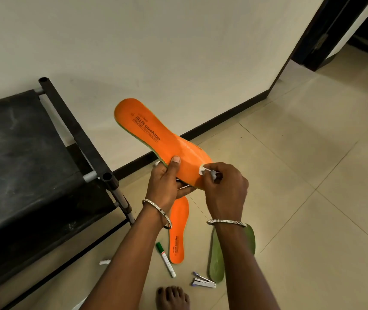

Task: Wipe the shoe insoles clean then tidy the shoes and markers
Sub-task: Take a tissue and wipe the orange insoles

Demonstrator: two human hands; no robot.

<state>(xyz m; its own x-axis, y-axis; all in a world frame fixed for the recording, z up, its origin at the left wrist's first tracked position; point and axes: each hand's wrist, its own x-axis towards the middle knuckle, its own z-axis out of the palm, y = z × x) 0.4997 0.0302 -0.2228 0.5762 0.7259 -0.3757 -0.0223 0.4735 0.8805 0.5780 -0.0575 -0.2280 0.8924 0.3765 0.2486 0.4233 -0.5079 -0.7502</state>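
Note:
My left hand (166,180) grips an orange insole (156,135) by its toe end, thumb on top, and holds it up in the air with the heel pointing away to the left. My right hand (225,186) pinches a small white wad (203,170) and presses it on the insole's toe area. A second orange insole (178,231) lies on the tiled floor below my hands. Beside it, partly hidden by my right forearm, lies a green insole (217,262) with its underside up. A white marker with a green cap (165,259) rests on the floor left of the orange insole.
A black bench with a metal frame (33,164) stands on the left against the white wall. A small stapler (203,283) and a white scrap (104,262) lie on the floor. My bare foot (173,297) shows at the bottom edge. A doorway (344,36) opens at the top right.

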